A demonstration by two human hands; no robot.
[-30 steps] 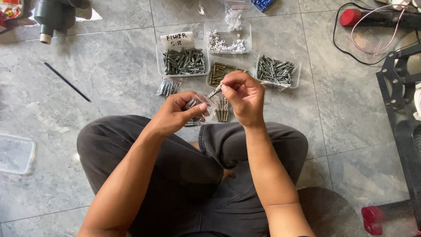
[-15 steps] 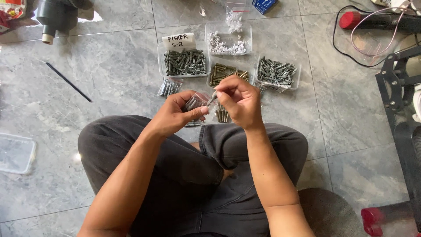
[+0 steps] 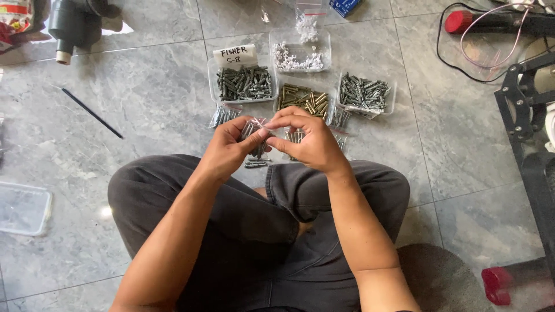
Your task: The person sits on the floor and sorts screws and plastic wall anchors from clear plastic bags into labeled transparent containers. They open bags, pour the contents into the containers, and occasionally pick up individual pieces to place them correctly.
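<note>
Seated person, cross-legged on a grey tiled floor (image 3: 144, 115), dark trousers, both hands meeting above the knees. Left hand (image 3: 228, 151) is grasping a small clear plastic bag (image 3: 252, 130) of grey wall plugs, thumb and fingers clenched on its upper part; the bag is hanging just in front of the left knee. Right hand (image 3: 309, 141) is pinching the top edge of the same bag with fingertips pressed together, touching the left thumb. Whether the bag's top is sealed cannot be told. Lying on the floor just beyond the hands: further small filled bags (image 3: 222, 115), some partly hidden by the hands. Behind these, four clear plastic tubs are standing close together: one with dark grey plugs and a handwritten paper label (image 3: 243, 84), one with white clips (image 3: 300, 55), one with brass-coloured plugs (image 3: 303, 99), one with grey plugs (image 3: 365, 92). A thin black rod (image 3: 92, 112) is lying well apart on the left. An empty-looking clear tub (image 3: 23, 208) is sitting at the left edge. A black frame (image 3: 523, 110) and cables (image 3: 462, 58) are occupying the right side.
</note>
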